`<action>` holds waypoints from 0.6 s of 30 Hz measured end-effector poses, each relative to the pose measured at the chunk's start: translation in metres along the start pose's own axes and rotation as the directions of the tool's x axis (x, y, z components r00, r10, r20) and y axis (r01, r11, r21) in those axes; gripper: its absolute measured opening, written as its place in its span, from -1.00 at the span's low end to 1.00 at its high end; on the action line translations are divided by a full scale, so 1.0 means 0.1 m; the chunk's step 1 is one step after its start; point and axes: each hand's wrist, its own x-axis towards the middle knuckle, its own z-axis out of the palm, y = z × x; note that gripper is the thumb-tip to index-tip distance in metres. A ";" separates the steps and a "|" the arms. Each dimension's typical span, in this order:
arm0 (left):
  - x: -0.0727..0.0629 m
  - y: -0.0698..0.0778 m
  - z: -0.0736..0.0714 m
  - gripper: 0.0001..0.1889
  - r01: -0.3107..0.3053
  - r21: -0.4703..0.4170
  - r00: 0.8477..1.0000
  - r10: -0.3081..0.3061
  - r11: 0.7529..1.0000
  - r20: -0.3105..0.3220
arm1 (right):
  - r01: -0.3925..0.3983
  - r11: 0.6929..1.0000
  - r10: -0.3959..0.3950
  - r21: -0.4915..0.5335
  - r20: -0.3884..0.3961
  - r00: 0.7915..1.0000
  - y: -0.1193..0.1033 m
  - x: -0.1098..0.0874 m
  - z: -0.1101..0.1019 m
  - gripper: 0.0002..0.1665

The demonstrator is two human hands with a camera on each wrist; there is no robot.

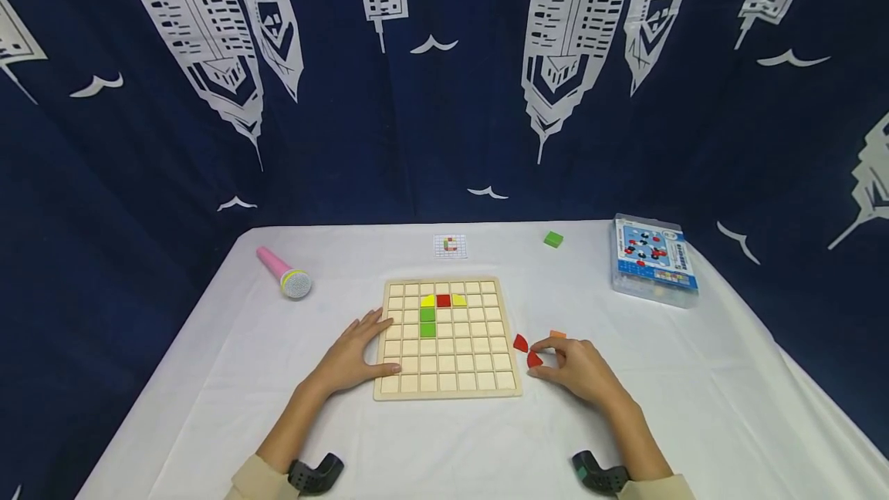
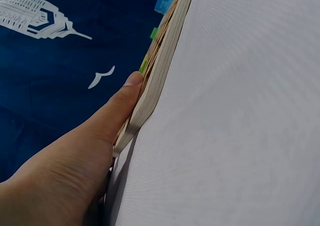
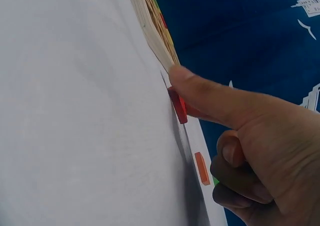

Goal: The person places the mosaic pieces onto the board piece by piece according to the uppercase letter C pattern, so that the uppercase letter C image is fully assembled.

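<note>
A square wooden grid board [image 1: 447, 395] lies on the table. Placed in its upper cells are a red square [image 1: 443, 300], yellow pieces [image 1: 427, 301] on either side of it and two green squares [image 1: 427, 322] below the left yellow one. My left hand [image 1: 353, 355] rests spread on the board's left edge, its thumb [image 2: 120, 103] over the frame. Just right of the board, my right hand [image 1: 582, 369] pinches a red fan-shaped piece [image 1: 534, 359] between thumb and forefinger. Another red fan-shaped piece [image 1: 521, 343] lies beside it. An orange piece [image 3: 202, 168] shows partly behind the right hand.
Behind the board lie a small pattern card [image 1: 450, 246] and a green piece [image 1: 553, 239]. A pink toy microphone [image 1: 281, 270] is at the back left. At the back right sits a clear plastic box [image 1: 653, 261] with a blue printed cover. Dark patterned cloth [image 1: 417, 137] hangs behind the table.
</note>
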 end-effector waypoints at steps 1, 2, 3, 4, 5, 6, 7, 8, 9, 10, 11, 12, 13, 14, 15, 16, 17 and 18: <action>0.00 0.00 0.00 -0.04 0.002 0.000 1.000 -0.002 1.000 0.000 | 0.010 1.000 -0.010 0.004 0.014 1.000 -0.01 0.00 0.00 -0.62; -0.01 0.00 0.00 -0.04 0.002 -0.001 1.000 -0.002 1.000 0.000 | 0.024 1.000 -0.024 0.005 0.024 0.999 -0.01 0.00 0.01 -0.61; -0.01 0.00 0.00 -0.04 0.005 -0.002 1.000 -0.005 1.000 0.000 | 0.031 0.999 -0.031 0.008 0.027 0.999 -0.02 0.00 0.01 -0.61; -0.01 0.00 0.00 -0.04 0.007 -0.003 1.000 -0.007 1.000 0.000 | 0.033 0.999 -0.033 0.008 0.026 0.999 -0.02 0.00 0.00 -0.62; -0.01 0.00 0.00 -0.05 0.008 -0.003 1.000 -0.008 1.000 0.000 | 0.029 1.000 -0.030 0.007 0.022 0.999 -0.02 -0.01 0.00 -0.63; -0.01 0.00 0.00 -0.05 0.010 -0.003 1.000 -0.010 1.000 0.001 | 0.026 1.000 -0.026 0.002 0.015 1.000 -0.02 -0.01 -0.01 -0.65; -0.01 0.00 0.00 -0.05 0.011 -0.002 1.000 -0.011 1.000 0.001 | 0.017 1.000 -0.017 -0.001 0.008 1.000 -0.02 -0.01 -0.02 -0.67; -0.01 0.00 -0.01 -0.05 0.012 -0.003 1.000 -0.012 1.000 0.000 | 0.010 1.000 -0.010 -0.005 0.003 1.000 -0.01 -0.01 -0.03 -0.68; -0.01 0.00 -0.01 -0.04 0.013 -0.002 1.000 -0.013 1.000 0.001 | 0.003 1.000 -0.003 -0.006 -0.002 1.000 -0.01 -0.01 -0.04 -0.69; -0.01 0.00 -0.01 -0.04 0.013 -0.001 1.000 -0.013 1.000 0.001 | 0.001 1.000 -0.001 -0.007 -0.005 1.000 0.00 -0.01 -0.04 -0.70; -0.01 0.00 0.00 -0.04 0.012 -0.001 1.000 -0.012 1.000 0.002 | 0.004 1.000 -0.004 -0.008 -0.006 1.000 -0.01 -0.01 -0.04 -0.72; -0.01 0.00 0.00 -0.04 0.012 0.001 1.000 -0.012 1.000 0.004 | 0.010 1.000 -0.010 -0.010 -0.007 1.000 -0.01 0.00 -0.04 -0.72; -0.01 0.00 0.00 -0.04 0.012 0.002 1.000 -0.012 1.000 0.005 | 0.018 1.000 -0.018 -0.009 -0.007 1.000 -0.03 0.02 -0.04 -0.73; -0.01 0.00 0.00 -0.04 0.011 0.001 1.000 -0.011 1.000 0.006 | 0.031 1.000 -0.031 -0.005 -0.012 0.999 -0.07 0.04 -0.02 -0.73; -0.01 0.00 0.00 -0.04 0.009 0.001 1.000 -0.010 1.000 0.006 | 0.039 0.999 -0.040 -0.002 -0.020 0.999 -0.11 0.06 -0.01 -0.73; -0.01 0.00 0.00 -0.04 0.009 0.002 1.000 -0.009 1.000 0.005 | 0.052 0.999 -0.052 0.001 -0.029 0.998 -0.18 0.09 0.02 -0.72; -0.01 0.00 -0.01 -0.04 0.007 0.003 1.000 -0.007 1.000 0.004 | 0.068 0.998 -0.068 0.004 -0.038 0.997 -0.25 0.13 0.05 -0.72; -0.01 0.00 -0.01 -0.04 0.009 0.005 1.000 -0.009 1.000 0.004 | 0.085 0.996 -0.085 0.000 -0.049 0.995 -0.33 0.16 0.09 -0.71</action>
